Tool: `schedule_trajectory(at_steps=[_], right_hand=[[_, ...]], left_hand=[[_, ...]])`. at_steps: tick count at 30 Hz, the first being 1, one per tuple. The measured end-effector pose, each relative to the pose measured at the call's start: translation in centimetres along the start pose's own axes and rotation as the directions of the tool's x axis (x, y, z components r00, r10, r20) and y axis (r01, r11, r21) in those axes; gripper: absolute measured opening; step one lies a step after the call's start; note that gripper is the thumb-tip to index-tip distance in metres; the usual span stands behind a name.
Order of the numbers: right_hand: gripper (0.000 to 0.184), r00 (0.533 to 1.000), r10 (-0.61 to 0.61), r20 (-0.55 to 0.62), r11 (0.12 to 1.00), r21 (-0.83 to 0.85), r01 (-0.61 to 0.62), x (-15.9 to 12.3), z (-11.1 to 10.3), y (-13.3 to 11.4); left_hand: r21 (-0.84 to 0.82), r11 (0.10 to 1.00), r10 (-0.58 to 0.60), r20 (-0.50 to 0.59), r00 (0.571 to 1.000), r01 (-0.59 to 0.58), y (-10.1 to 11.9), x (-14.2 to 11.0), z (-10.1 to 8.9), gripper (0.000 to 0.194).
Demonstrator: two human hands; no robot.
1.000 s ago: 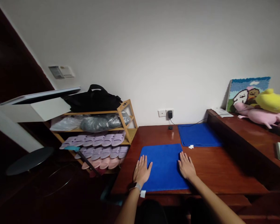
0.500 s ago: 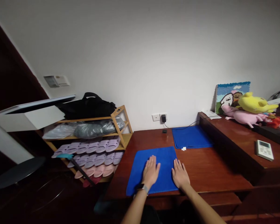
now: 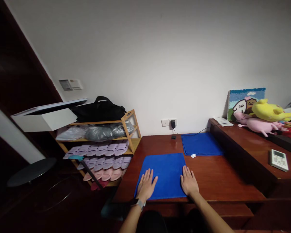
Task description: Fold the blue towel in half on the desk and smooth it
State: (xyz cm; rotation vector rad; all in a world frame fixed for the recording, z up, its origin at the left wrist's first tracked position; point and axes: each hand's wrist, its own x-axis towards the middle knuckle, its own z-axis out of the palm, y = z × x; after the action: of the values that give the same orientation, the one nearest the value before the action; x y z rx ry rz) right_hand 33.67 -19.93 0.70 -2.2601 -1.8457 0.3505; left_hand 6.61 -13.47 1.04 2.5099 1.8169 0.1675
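Note:
A blue cloth lies flat at the near edge of a red-brown wooden desk. My left hand rests palm down on its near left part, fingers spread, a watch on the wrist. My right hand lies flat on the cloth's near right edge, fingers stretched out. Neither hand holds anything. A second blue cloth lies farther back on the desk, apart from both hands.
A raised shelf on the right carries plush toys, a picture and a remote. A charger sits in the wall socket. A wooden rack with several slippers and a black bag stands left.
My left hand has slid from the middle of the cloth back to its left side. My right hand stays on the right edge. The view has shifted slightly.

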Motion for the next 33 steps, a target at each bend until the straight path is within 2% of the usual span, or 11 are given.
schedule_trajectory(at_steps=[2, 5, 10, 17, 22, 24, 25, 28, 31, 33], right_hand=[[0.067, 1.000, 0.011, -0.001, 1.000, -0.015, -0.011, 0.0, 0.0, -0.1], [0.067, 1.000, 0.024, 0.008, 0.999, -0.036, -0.024, 0.1, -0.2, -0.3], [0.067, 0.999, 0.033, 0.031, 0.999, -0.038, -0.032, -1.3, -0.2, -0.4], [0.068, 0.999, -0.009, -0.033, 1.000, -0.012, 0.008, -4.9, 0.6, -0.1], [0.068, 0.998, -0.023, -0.059, 1.000, 0.019, 0.024, -5.0, 0.4, -0.2], [0.067, 0.998, -0.022, -0.054, 1.000, 0.013, 0.023, -4.9, 0.3, -0.3], [0.067, 0.998, -0.021, -0.052, 1.000, 0.008, 0.021, -4.9, 0.2, -0.4], [0.067, 0.999, -0.017, -0.042, 1.000, -0.014, 0.016, -5.2, -0.2, -0.5], [0.065, 0.998, -0.062, 0.004, 0.996, -0.066, 0.062, -5.4, -0.6, -0.4], [0.066, 0.995, -0.096, 0.036, 0.991, -0.093, 0.099, -5.5, -0.6, -0.3]], left_hand=[[0.012, 0.999, -0.053, 0.004, 0.999, 0.053, -2.6, -0.8, -0.3, 0.079], [-0.002, 0.998, -0.064, -0.002, 0.998, 0.064, -3.9, -1.3, -0.3, 0.080], [-0.011, 0.999, -0.053, -0.033, 0.998, 0.053, -3.4, -1.2, -0.2, 0.081], [0.008, 0.998, -0.054, -0.018, 0.998, 0.054, -3.4, -1.2, -0.4, 0.081], [0.062, 0.997, -0.051, 0.080, 0.995, 0.046, -3.8, -0.6, -1.6, 0.080], [0.074, 0.997, -0.014, 0.076, 0.997, 0.009, -2.1, -0.3, -2.1, 0.080], [0.064, 0.998, 0.020, 0.051, 0.999, -0.023, -0.6, -0.2, -2.3, 0.079], [-0.022, 0.984, 0.177, -0.028, 0.984, -0.177, 6.4, -0.2, -1.7, 0.076], [-0.118, 0.931, 0.346, -0.021, 0.938, -0.346, 13.7, -0.4, -0.1, 0.071], [-0.161, 0.913, 0.378, -0.011, 0.926, -0.375, 16.2, -0.8, 0.8, 0.068]])
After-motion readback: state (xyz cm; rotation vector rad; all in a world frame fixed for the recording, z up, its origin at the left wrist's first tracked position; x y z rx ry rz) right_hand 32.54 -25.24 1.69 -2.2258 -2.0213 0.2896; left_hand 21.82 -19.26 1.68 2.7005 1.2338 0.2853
